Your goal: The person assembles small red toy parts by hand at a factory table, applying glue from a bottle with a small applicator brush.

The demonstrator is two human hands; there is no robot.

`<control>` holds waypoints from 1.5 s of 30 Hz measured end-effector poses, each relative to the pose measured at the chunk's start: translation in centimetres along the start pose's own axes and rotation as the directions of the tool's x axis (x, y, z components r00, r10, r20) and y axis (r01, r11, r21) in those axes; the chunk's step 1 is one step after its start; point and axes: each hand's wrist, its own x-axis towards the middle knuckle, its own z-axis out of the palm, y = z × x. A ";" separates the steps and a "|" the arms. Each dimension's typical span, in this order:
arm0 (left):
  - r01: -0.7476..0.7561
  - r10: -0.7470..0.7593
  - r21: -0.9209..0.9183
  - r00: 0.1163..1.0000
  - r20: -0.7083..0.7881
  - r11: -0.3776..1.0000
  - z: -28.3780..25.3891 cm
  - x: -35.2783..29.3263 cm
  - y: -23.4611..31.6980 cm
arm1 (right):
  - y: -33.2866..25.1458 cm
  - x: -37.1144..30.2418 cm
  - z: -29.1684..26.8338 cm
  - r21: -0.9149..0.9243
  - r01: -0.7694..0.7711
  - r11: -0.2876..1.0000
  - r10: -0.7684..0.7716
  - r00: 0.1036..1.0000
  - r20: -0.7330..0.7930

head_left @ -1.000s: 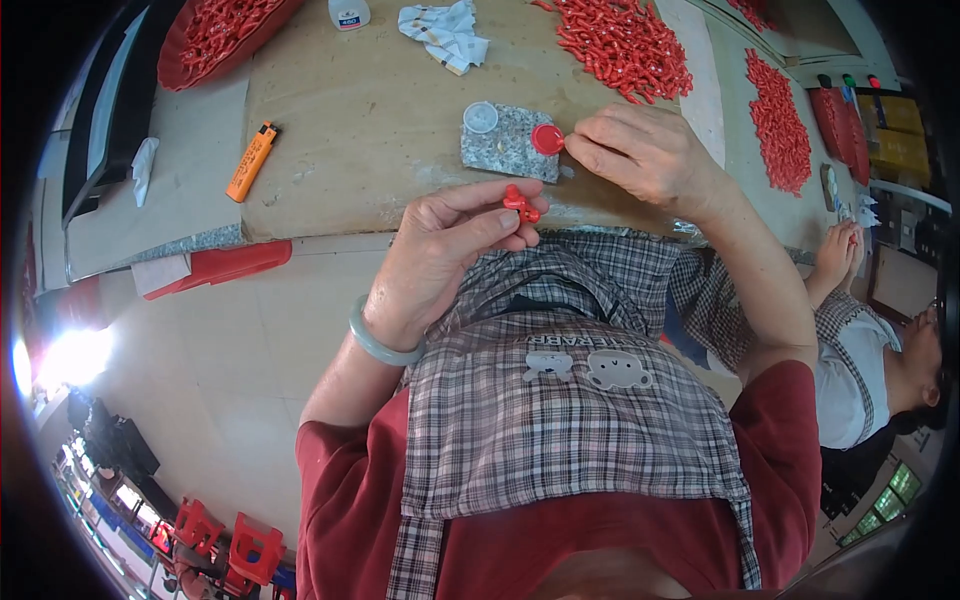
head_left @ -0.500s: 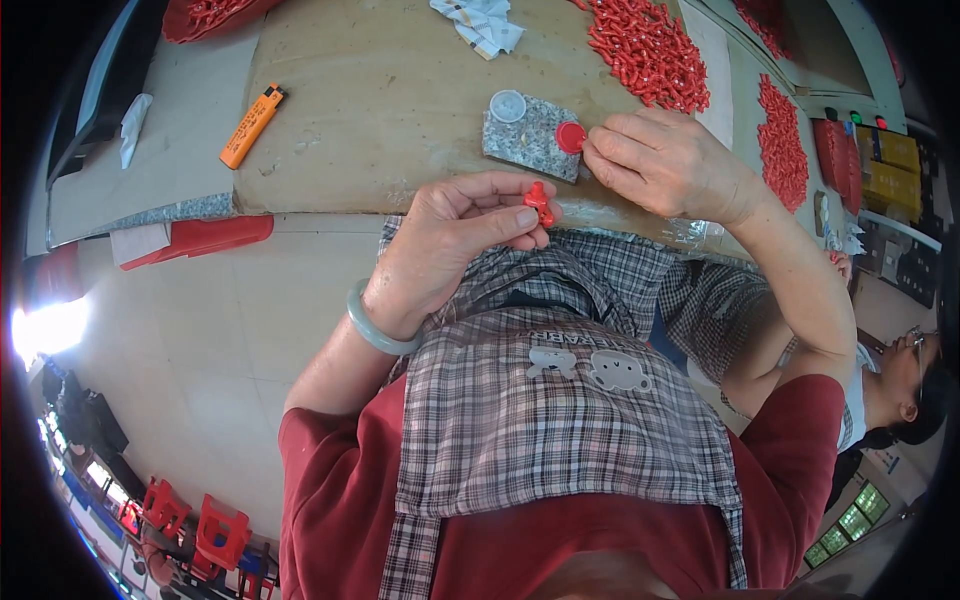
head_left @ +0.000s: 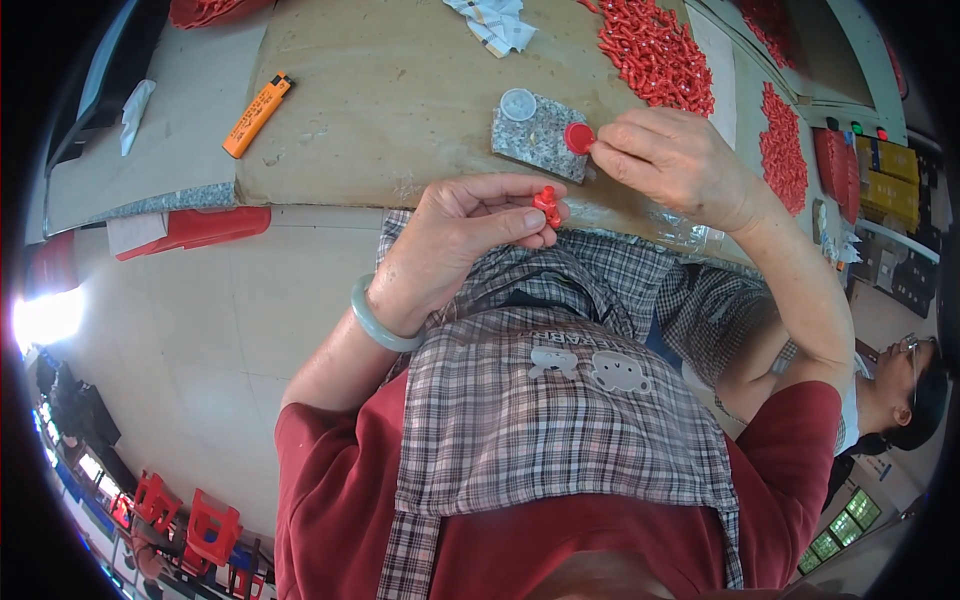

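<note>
My left hand [head_left: 480,218] is closed in a pinch around a small glossy red figurine [head_left: 547,203], held upright just off the table's near edge. To its right, the fingertips of my right hand [head_left: 680,165] are pressed together at the rim of a shallow round red cap [head_left: 578,138]. Whatever those fingertips grip is too small to make out. Under the cap lies a speckled grey stone slab [head_left: 540,148], which also bears a whitish round cap [head_left: 518,104].
A heap of small red pieces [head_left: 655,60] lies at the far right, with another pile [head_left: 783,150] beyond it. An orange black-ended tool [head_left: 258,115] rests at left. A crumpled cloth [head_left: 495,22] lies at the back. Another person [head_left: 890,390] sits close on my right.
The table and its things sit slightly further right in view. Both hands keep their grips, and my right fingertips remain at the red cap.
</note>
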 end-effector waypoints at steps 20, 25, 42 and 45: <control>-0.165 0.166 0.027 0.985 -0.054 0.986 1.9 0.8 0.4 | -3.8 -2.7 1.4 0.574 -0.324 0.752 0.595 0.708 -0.380; -0.192 0.194 0.053 0.980 -0.045 0.980 2.9 1.4 -0.2 | -6.2 -2.5 1.3 0.553 -0.293 0.780 0.594 0.624 -0.508; -0.131 0.132 0.030 0.991 -0.014 0.991 4.3 1.7 -0.7 | -7.7 -3.6 2.9 0.321 -0.302 0.898 0.440 0.650 -0.620; -0.128 0.131 0.088 0.991 -0.031 0.988 4.5 1.6 -0.7 | -7.9 -3.6 2.8 0.295 -0.307 0.905 0.426 0.666 -0.613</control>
